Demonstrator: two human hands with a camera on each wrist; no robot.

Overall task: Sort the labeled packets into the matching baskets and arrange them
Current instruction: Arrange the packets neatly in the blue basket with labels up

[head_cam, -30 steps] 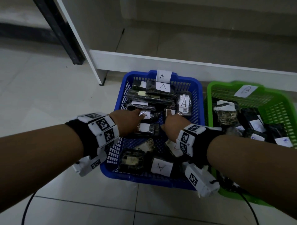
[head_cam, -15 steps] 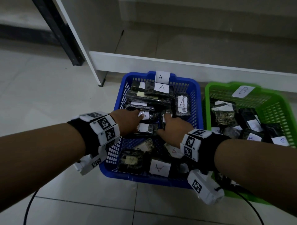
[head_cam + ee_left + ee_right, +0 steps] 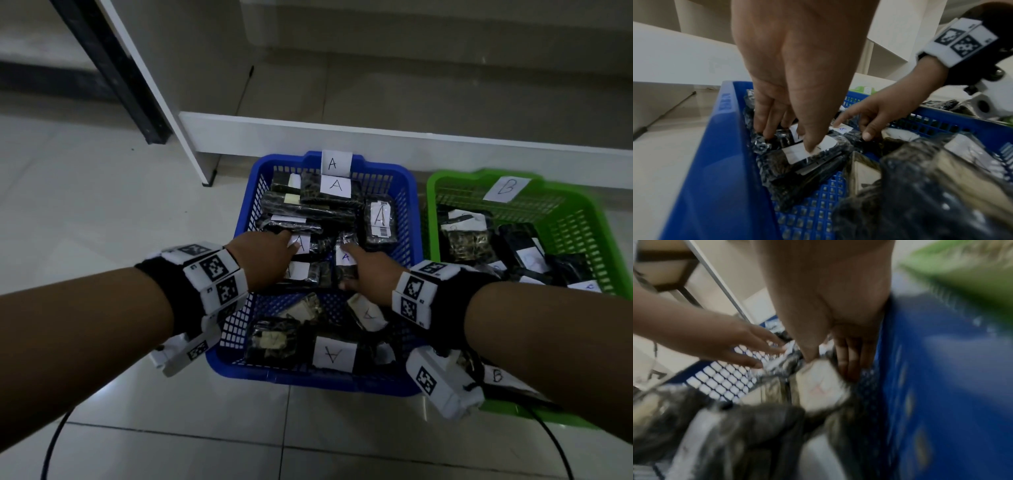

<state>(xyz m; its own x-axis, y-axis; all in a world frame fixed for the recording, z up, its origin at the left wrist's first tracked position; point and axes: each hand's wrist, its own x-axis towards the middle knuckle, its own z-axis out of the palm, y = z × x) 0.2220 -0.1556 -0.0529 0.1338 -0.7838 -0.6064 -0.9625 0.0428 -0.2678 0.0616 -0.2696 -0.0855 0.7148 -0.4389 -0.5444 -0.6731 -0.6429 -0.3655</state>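
Left hand (image 3: 270, 255), mid-frame, presses straight fingers on A-labelled packets (image 3: 301, 270) in the blue basket (image 3: 251, 202), seemingly squaring the row, right hand (image 3: 368, 270) flat-fingered steadying another beside it, green basket (image 3: 582, 212) at far right.

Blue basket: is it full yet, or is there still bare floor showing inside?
Not full. The blue basket has packets packed across its far half, but bare mesh floor shows near the middle, below the left hand and right hand.
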